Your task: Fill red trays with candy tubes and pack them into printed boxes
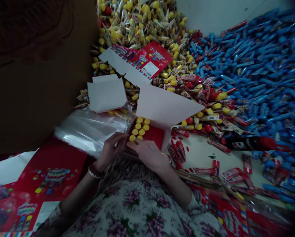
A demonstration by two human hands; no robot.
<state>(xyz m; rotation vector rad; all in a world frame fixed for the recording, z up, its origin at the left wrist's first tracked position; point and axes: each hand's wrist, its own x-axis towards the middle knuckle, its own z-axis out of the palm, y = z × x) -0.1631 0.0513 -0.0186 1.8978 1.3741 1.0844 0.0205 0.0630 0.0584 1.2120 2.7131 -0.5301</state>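
- Carton of white card with a red lining: open on the person's lap, its broad white lid raised and leaning away from the hands.
- Yellow-capped candy tubes: laid side by side in close rows across the left part of the carton; red floor uncovered to the right.
- Left hand: fingers curved against the carton's left edge, a beaded bracelet at the wrist; a light grip is possible, but firmness cannot be told.
- Right hand: fingers extended over the near end of the rows, touching the tubes or carton; whether a tube is held cannot be told.
- Surroundings: clear plastic bag beside the left hand; flat white card blank and red printed carton blank on a heap of yellow-capped tubes; blue-capped tubes at right; loose red-capped tubes just beside the carton.
- Possible faults (judgement): tilting the carton could roll the unbraced tubes toward its empty side; a knock against the raised lid could disturb the rows; a slip of either hand could spill tubes among the loose ones.
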